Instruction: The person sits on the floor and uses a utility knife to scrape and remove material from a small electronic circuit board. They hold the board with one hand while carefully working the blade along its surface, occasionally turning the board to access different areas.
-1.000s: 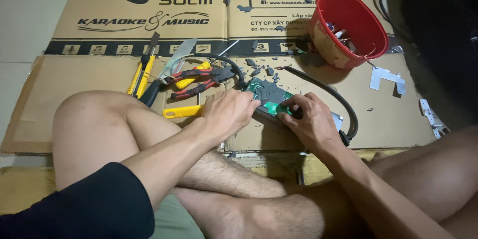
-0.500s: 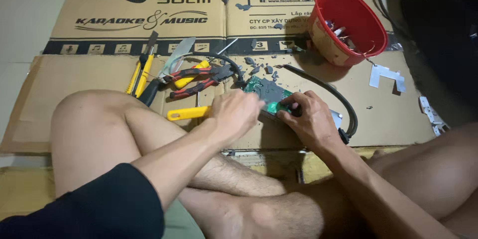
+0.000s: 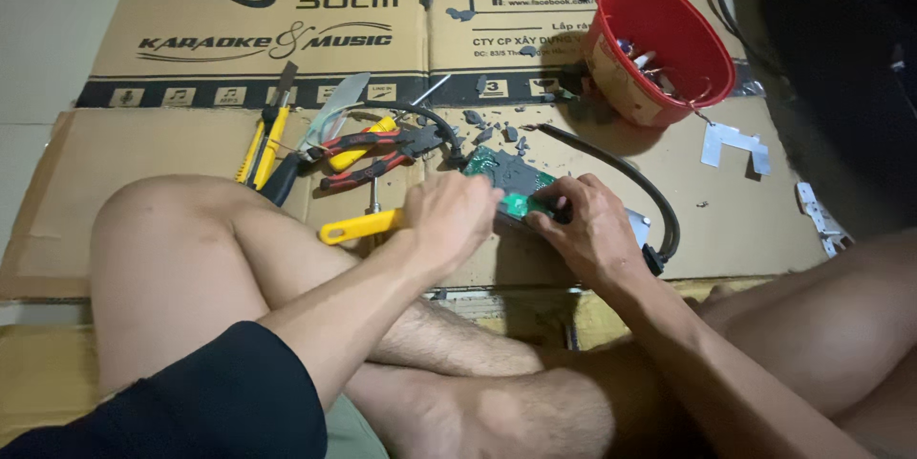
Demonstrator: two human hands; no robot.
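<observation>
A green circuit board [image 3: 504, 175] lies on flattened cardboard [image 3: 143, 144] in front of my crossed legs. My left hand [image 3: 449, 220] is closed around a tool with a yellow handle [image 3: 358, 226], its working end hidden under my fingers at the board. My right hand [image 3: 585, 225] presses down on the board's near right edge and pinches it. A thick black cable [image 3: 642, 193] curves around the board's right side.
Red-handled pliers [image 3: 368, 155], a yellow utility knife [image 3: 266, 139] and a flat metal blade [image 3: 334, 107] lie to the left. A red bucket [image 3: 657, 48] with small parts stands at the back right. Grey debris bits [image 3: 492, 125] and metal brackets [image 3: 734, 146] are scattered about.
Both hands stay on the board with only slight shifts. The view has hardly moved.
</observation>
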